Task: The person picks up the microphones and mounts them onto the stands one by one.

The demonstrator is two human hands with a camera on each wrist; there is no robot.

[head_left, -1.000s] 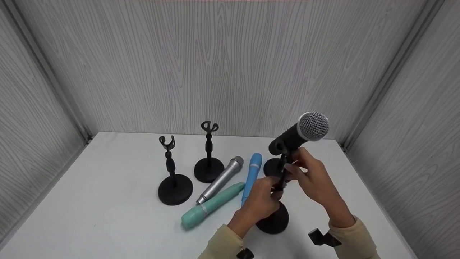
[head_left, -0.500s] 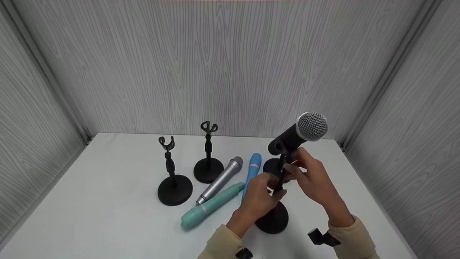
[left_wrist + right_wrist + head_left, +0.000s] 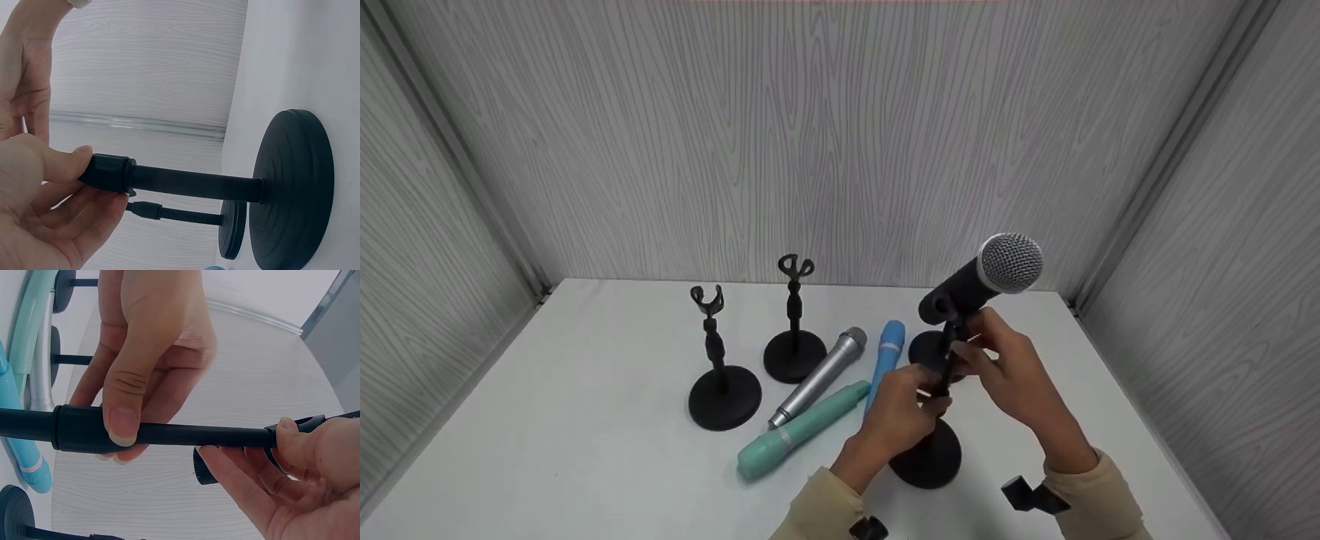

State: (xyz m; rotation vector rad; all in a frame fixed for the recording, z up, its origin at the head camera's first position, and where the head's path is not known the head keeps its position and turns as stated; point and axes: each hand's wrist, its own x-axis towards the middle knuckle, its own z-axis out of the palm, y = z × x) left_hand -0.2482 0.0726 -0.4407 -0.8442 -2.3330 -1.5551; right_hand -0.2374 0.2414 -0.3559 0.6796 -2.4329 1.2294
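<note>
Atop the stand (image 3: 194,183) — black microphone (image 3: 969,285) aslant, grille (image 3: 1011,262) up, rightward.

Head view forward-down, close wrist views, shared stand (image 3: 197,183)

Plain beige sleeves (image 3: 1102,499), cuffed ends, black block-shaped wrist cameras (image 3: 1020,493), bare fingers (image 3: 125,402).

White table (image 3: 585,472), with a silver microphone (image 3: 819,379) lying on it. Left of this microphone, an outer black stand (image 3: 725,397) and an inner black stand (image 3: 795,356). In front, a green microphone (image 3: 802,431); to its right, a blue microphone (image 3: 888,356), then a near black stand (image 3: 930,459) and a half-hidden rear stand (image 3: 925,348).
</note>
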